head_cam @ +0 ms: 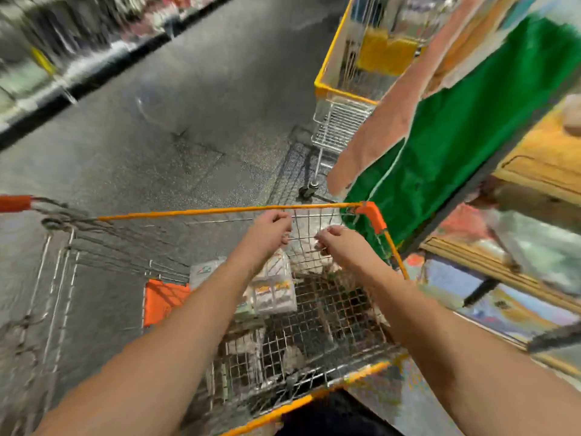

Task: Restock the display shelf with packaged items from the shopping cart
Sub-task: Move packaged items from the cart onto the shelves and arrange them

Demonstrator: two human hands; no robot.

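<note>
The left hand (pixel 272 226) and the right hand (pixel 338 242) both reach across the orange-rimmed wire shopping cart (pixel 220 211) to its far end, fingers curled at the thin wires of the far wall just below the top rim. They seem to hook the mesh, though motion blur keeps the exact grip from being certain; neither hand holds a package.

The task's thing, a white plastic-wrapped pack with orange and yellow printing (pixel 273 294), lies in the cart basket below and nearer the body than both hands, directly under the left forearm. Its long axis appears to run roughly along the cart's length, toward the far wall. More pale packs lie beside and beneath it, blurred.

The left hand is the nearer one: it would have to let go of the wire and draw back and down to reach the pack. The right hand sits further toward the cart's right rim, on the side of the wooden display shelf (pixel 534 171), which stands just beside the cart. A carried pack would therefore travel rightward, over that rim.
</note>
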